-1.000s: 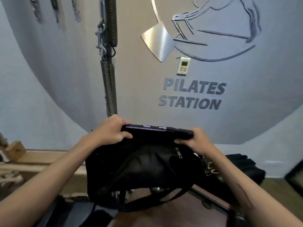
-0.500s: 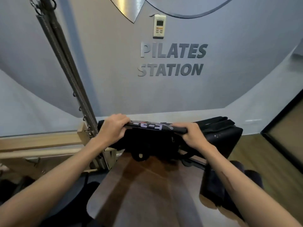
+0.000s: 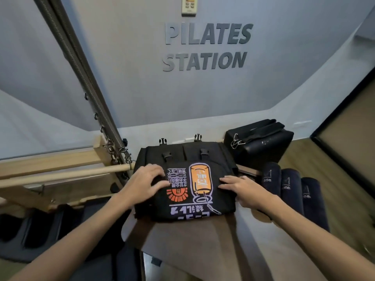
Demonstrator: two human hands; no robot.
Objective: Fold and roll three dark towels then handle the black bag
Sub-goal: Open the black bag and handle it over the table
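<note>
The black bag [image 3: 183,189] lies flat on the far end of a brown desk [image 3: 203,246], its printed flap facing up. The print shows an orange can shape, an orange half-sun mark and pale lilac lettering, all upside down from the camera's side. 2 black buckles sit on the bag's upper part, and 2 more clips poke out at its far edge.

The left hand [image 3: 145,184] rests on the left part of the flap with fingers spread and slightly bent, pressing on the fabric, gripping nothing. The right hand [image 3: 242,189] lies on the right edge of the flap, fingers straight and pointing left, also pressing flat with nothing held.

Just right of the bag, 3 rolled dark towels [image 3: 291,189] lie side by side, each showing a small pale logo. Behind them stands a black padded box [image 3: 261,142] with straps across its top and a metal clip [image 3: 235,141] on its left side.

To the left are a wooden frame [image 3: 48,165], a wooden bar [image 3: 67,175] and a long metal spring [image 3: 81,69] running up at a slant. The grey wall [image 3: 121,88] carries the words PILATES STATION [image 3: 207,47] with a small control panel [image 3: 189,6] above.
</note>
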